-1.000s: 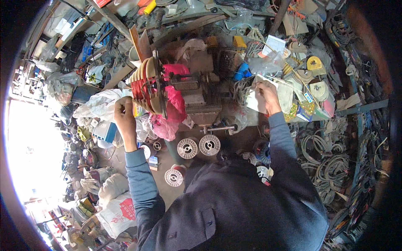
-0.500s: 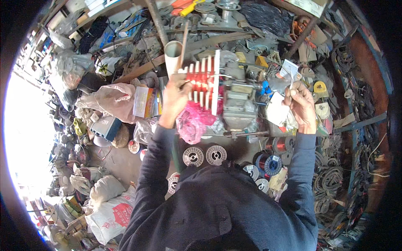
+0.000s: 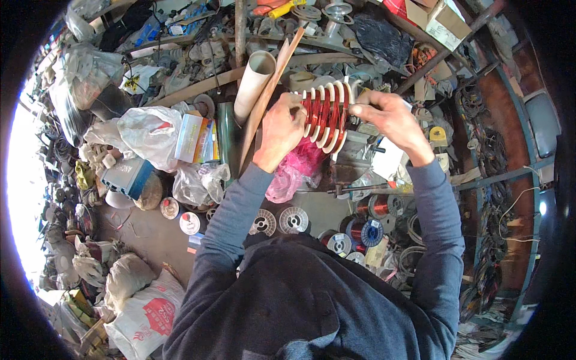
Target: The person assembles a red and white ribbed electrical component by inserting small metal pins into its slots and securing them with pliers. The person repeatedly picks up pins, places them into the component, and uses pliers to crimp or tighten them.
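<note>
A stepped coil former (image 3: pixel 326 117) with white discs carries red-brown copper wire wound between the discs. My left hand (image 3: pixel 281 129) has its fingers curled around the narrow left end of the former. At the wider right end, my right hand (image 3: pixel 393 123) has thumb and fingers pinched together beside the last disc; what lies in the pinch is too small to make out. Below the former, a crumpled pink plastic bag (image 3: pixel 294 171) hangs near my left wrist. The grey metal winding machine (image 3: pixel 351 150) is partly hidden behind the former and my right hand.
A pale tube (image 3: pixel 255 87) and a wooden strip (image 3: pixel 270 93) lean left of the former. White paper (image 3: pixel 389 161) lies by my right wrist. Wire spools (image 3: pixel 293 220) stand near my body. Plastic bags (image 3: pixel 150 135) and a blue box (image 3: pixel 127 178) crowd the left; cable coils fill the right.
My right hand has moved left, from beside the papers to the former's right end. The former has turned and tilted, with my left hand still at its narrow end. The view has shifted.
</note>
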A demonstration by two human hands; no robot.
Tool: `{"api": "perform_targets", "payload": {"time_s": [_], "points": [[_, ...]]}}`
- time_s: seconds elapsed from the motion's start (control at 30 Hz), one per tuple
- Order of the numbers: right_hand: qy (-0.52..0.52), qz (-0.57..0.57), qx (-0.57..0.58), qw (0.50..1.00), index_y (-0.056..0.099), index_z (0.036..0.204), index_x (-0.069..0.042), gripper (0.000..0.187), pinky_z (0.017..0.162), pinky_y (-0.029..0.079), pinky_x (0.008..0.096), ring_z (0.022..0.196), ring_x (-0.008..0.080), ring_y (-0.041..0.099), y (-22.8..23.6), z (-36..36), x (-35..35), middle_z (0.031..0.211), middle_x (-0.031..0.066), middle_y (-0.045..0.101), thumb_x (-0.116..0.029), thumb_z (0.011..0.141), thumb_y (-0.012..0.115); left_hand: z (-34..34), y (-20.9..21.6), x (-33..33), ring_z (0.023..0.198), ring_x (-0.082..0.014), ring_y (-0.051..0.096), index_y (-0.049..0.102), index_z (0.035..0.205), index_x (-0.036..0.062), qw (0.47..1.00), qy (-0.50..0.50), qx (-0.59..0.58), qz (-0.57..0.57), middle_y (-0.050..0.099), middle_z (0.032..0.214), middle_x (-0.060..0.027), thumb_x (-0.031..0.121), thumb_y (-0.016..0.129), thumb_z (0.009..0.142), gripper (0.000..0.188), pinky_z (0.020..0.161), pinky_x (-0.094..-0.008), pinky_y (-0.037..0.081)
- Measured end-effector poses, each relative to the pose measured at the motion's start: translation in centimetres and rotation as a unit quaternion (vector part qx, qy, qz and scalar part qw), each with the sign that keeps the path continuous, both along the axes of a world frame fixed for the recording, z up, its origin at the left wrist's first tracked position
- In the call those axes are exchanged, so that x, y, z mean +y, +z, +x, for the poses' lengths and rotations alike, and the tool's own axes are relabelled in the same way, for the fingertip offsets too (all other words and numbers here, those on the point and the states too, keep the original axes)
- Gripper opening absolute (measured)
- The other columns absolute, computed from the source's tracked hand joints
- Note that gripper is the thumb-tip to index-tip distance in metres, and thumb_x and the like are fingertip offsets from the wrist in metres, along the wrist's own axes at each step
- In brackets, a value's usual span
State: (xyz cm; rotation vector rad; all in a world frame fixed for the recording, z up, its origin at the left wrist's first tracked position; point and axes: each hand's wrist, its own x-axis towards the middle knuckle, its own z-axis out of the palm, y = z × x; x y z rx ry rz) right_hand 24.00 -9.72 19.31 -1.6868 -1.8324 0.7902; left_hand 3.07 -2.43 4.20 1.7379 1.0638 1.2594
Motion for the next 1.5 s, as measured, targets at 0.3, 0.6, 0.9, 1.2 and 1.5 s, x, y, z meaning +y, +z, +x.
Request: {"api": "perform_targets", "payload": {"time_s": [0.3,0.6,0.9,1.2,1.5], "points": [[0.225,0.090,-0.328,0.913,0.072,0.093,0.001,0.020,0.075,0.053,0.0516,0.087,0.0452,0.067,-1.1,-0.1,4.5,0.089,0.0270,0.068,-0.011,0.079,0.065,-0.3,1.5,-1.1,0.097,-0.0256,0.071,0.063,0.127,0.0030,0.985,-0.108,-0.030,0.134,0.066,0.119,-0.0154,0.004,0.069,0.089,0.038,0.088,-0.0355,0.055],[0.291,0.148,-0.368,0.871,0.071,0.089,-0.002,0.016,0.079,0.053,0.0534,0.093,0.0441,0.065,-0.7,-1.0,6.2,0.089,0.0227,0.066,-0.003,0.077,0.060,3.0,-0.6,-2.8,0.089,-0.0386,0.070,0.066,0.102,0.0025,0.995,-0.083,0.001,0.053,0.071,0.096,-0.0193,0.015,0.067,0.091,0.017,0.077,-0.0454,0.055],[0.276,0.117,-0.376,0.877,0.070,0.090,-0.003,0.015,0.081,0.054,0.0534,0.096,0.0434,0.065,-1.5,-0.7,6.3,0.097,0.0195,0.065,-0.002,0.079,0.061,3.7,1.1,-2.7,0.089,-0.0421,0.069,0.064,0.096,0.0003,0.994,-0.041,0.102,0.027,0.070,0.093,-0.0220,0.018,0.070,0.087,0.021,0.077,-0.0489,0.054],[0.264,0.174,-0.315,0.895,0.069,0.092,-0.004,0.015,0.082,0.054,0.0524,0.095,0.0416,0.065,-3.5,1.2,6.2,0.096,0.0179,0.064,-0.003,0.080,0.060,3.7,1.4,-1.6,0.082,-0.0359,0.070,0.066,0.095,-0.0016,0.994,-0.075,0.067,-0.038,0.070,0.085,-0.0205,0.021,0.073,0.085,0.026,0.073,-0.0452,0.053],[0.264,0.147,-0.304,0.903,0.070,0.094,-0.003,0.017,0.082,0.054,0.0522,0.097,0.0415,0.064,-3.5,1.5,6.3,0.098,0.0172,0.065,-0.003,0.079,0.060,4.2,2.7,-1.1,0.081,-0.0350,0.070,0.067,0.090,-0.0012,0.983,-0.072,0.167,-0.036,0.070,0.086,-0.0203,0.026,0.079,0.080,0.032,0.072,-0.0448,0.054]]}}
